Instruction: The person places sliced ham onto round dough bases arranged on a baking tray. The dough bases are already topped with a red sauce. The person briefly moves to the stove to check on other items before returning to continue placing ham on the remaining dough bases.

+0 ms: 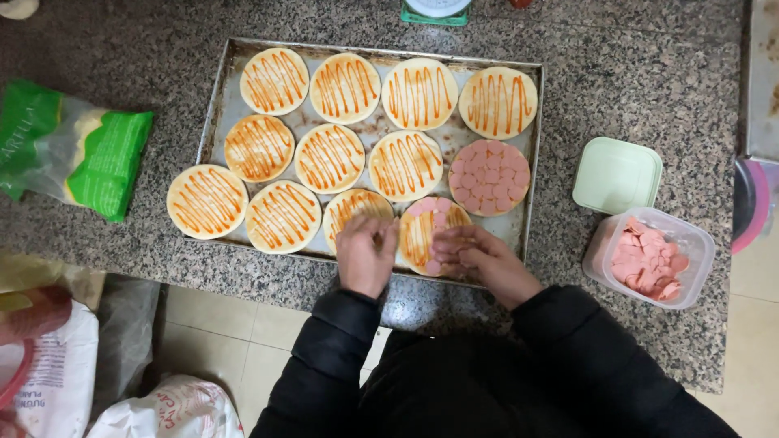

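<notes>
A metal baking tray (pixel 217 89) on a granite counter holds several small round dough bases striped with red sauce (pixel 345 88). One base at the right (pixel 489 176) is fully covered with pink sausage slices. My left hand (pixel 365 253) rests on the front edge of a sauced base (pixel 354 207). My right hand (pixel 479 258) is over a partly covered base (pixel 428 227), its fingers closed on pink sausage slices.
A clear plastic tub of pink sausage slices (pixel 649 258) stands right of the tray, its pale green lid (pixel 617 175) behind it. A green and white bag (pixel 73 150) lies at the left. Bags (pixel 170 410) sit on the floor below the counter edge.
</notes>
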